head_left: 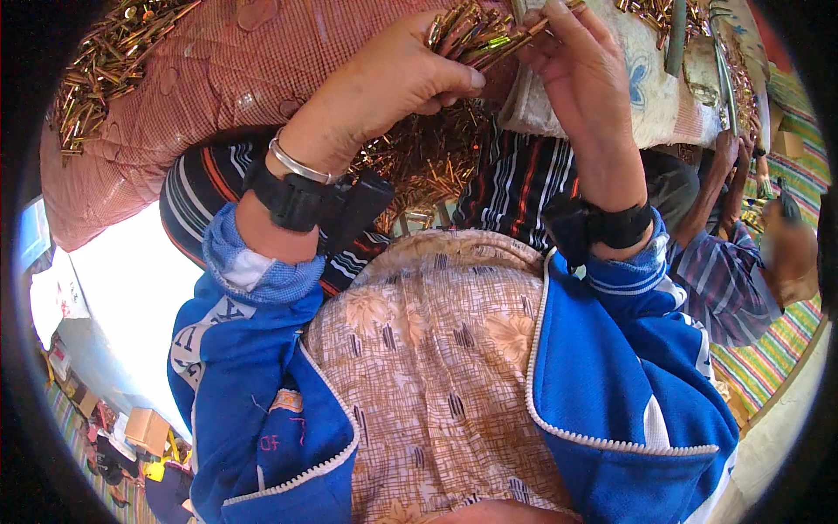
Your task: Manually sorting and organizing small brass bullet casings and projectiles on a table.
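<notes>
My left hand (397, 79) is closed around a bunch of slim, shiny gold-coloured metal sticks (471, 39), which fan out past the thumb near the top edge. Thumb and fingers of my right hand (580, 65) pinch the far end of one stick from that bunch. The exact kind of these sticks is too small to make out. Below both hands, a heap of similar gold and copper sticks (428, 162) lies between my legs, in striped black cloth.
A reddish quilted cushion (236, 74) stretches across the left, with another pile of sticks (113, 74) on it. To the right is a white patterned cloth (655, 105). Beyond it a person in a striped shirt (729, 284) sits on a striped mat (799, 332). Cardboard boxes (147, 430) stand lower left.
</notes>
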`<state>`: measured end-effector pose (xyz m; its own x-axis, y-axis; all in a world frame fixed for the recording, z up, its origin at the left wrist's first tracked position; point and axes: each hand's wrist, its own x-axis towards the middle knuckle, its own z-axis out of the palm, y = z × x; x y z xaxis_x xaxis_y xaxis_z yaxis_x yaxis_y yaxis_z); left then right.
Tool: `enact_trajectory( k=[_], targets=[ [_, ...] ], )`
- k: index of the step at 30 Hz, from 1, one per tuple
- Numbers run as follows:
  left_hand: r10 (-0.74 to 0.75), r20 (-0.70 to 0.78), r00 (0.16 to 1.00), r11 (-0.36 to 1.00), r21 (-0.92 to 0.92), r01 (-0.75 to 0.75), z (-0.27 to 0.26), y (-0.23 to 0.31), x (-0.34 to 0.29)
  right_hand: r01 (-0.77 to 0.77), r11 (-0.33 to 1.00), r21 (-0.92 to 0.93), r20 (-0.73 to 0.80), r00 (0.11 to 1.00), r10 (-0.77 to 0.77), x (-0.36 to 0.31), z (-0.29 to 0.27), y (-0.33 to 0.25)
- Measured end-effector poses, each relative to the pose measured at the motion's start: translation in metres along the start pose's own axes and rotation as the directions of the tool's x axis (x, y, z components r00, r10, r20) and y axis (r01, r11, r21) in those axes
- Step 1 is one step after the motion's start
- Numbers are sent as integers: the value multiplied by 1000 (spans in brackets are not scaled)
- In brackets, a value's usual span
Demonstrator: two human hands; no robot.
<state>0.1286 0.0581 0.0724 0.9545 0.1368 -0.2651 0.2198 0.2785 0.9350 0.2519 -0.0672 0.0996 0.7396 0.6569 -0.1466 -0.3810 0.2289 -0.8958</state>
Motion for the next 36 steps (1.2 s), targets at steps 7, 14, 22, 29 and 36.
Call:
enact_trajectory(
  k=[7, 14, 22, 29, 36],
  targets=[
    [13, -34, 999, 998, 61, -11, 3, -6, 0, -101, 995, -27, 30, 994, 102, -5, -8, -1],
    [-16, -67, 998, 989, -145, 6, 5, -4, -1, -230, 968, -104, 69, 969, 238, -17, 13, 4],
    [-26, -69, 997, 935, -355, 0, 5, -4, -1, -133, 969, -210, 127, 979, 162, -16, 7, 22],
    [-11, -66, 998, 912, -410, -18, 4, -10, 2, -127, 935, -331, 64, 986, 157, -17, 7, 22],
    [23, -126, 992, 906, -417, -74, 9, -7, 0, -56, 876, -480, 131, 982, 134, -14, 2, 15]
  ],
)
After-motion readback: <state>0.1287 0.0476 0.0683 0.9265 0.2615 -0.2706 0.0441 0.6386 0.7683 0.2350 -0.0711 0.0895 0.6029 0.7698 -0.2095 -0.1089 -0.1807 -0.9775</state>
